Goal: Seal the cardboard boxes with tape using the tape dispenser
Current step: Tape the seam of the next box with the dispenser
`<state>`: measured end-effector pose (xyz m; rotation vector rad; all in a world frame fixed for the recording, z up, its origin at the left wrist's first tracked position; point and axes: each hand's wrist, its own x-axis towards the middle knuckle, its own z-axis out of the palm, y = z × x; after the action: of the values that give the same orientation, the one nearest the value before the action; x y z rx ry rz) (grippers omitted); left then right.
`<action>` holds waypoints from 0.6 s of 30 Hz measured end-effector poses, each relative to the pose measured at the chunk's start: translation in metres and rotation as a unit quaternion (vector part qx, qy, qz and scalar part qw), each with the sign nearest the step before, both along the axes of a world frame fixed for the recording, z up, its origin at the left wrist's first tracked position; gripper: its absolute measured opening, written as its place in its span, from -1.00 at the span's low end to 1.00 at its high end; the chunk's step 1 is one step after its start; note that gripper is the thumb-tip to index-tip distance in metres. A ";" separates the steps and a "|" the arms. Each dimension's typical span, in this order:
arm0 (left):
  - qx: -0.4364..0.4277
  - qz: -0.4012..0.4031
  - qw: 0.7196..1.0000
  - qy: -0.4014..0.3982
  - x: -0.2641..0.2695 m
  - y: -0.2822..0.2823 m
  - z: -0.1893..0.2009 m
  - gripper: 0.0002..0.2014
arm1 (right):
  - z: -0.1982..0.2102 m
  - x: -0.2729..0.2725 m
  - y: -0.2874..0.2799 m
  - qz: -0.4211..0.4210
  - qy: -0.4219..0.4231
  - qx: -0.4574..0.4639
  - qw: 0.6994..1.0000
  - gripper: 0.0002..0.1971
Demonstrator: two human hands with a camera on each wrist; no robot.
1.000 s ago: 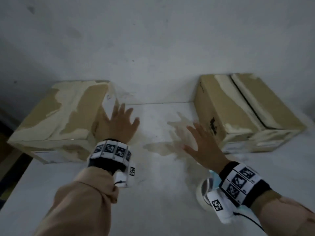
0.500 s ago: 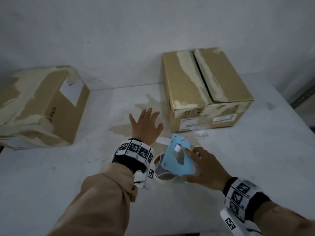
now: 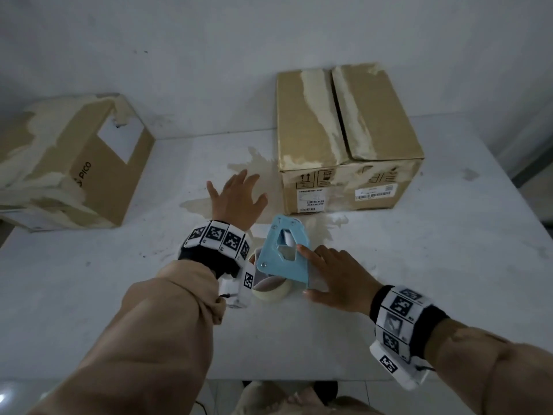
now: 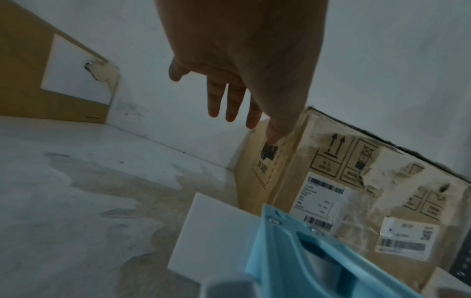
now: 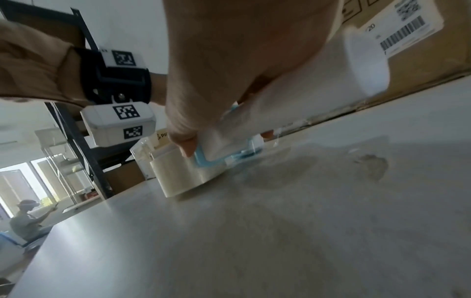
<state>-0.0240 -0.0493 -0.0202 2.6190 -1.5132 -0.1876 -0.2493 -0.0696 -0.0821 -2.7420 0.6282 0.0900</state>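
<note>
— Where's our tape dispenser (image 3: 282,256)?

— On the counter (image 3: 389,265), under our right hand (image 3: 335,280) — grip wrapping its white handle. Left hand (image 3: 236,202) hovers spread, empty.

— Likely light, rigid plastic; we hold the handle, behind the roll (image 3: 270,290), clear of the cutter.

Left hand (image 3: 236,202) hovering left of tape dispenser (image 3: 284,253), fingers spread straight, holding nothing. Right hand (image 3: 338,277) gripping dispenser from right, thumb and fingers wrapping handle.
</note>
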 end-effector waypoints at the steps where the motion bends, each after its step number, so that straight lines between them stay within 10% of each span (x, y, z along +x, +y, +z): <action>1: -0.014 0.007 1.000 -0.001 0.001 0.000 0.002 -0.48 | 0.005 -0.003 -0.001 0.006 -0.003 0.005 1.000 -0.21; 7: -0.098 0.054 0.994 0.010 0.022 -0.006 0.027 -0.51 | 0.049 -0.037 -0.019 0.003 -0.088 0.136 0.987 -0.22; 12: -0.069 0.034 0.997 0.012 0.030 -0.019 0.039 -0.48 | 0.086 -0.052 -0.043 -0.074 -0.302 0.358 0.880 -0.47; 18: -0.066 -0.044 0.996 0.035 0.012 -0.055 0.040 -0.45 | 0.111 -0.037 -0.083 -0.167 -0.445 0.322 0.819 -0.26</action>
<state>-0.0115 -0.1039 0.0199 2.4206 -1.5634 -0.1798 -0.2861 -0.1522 0.0289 -1.6872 0.6122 -0.8499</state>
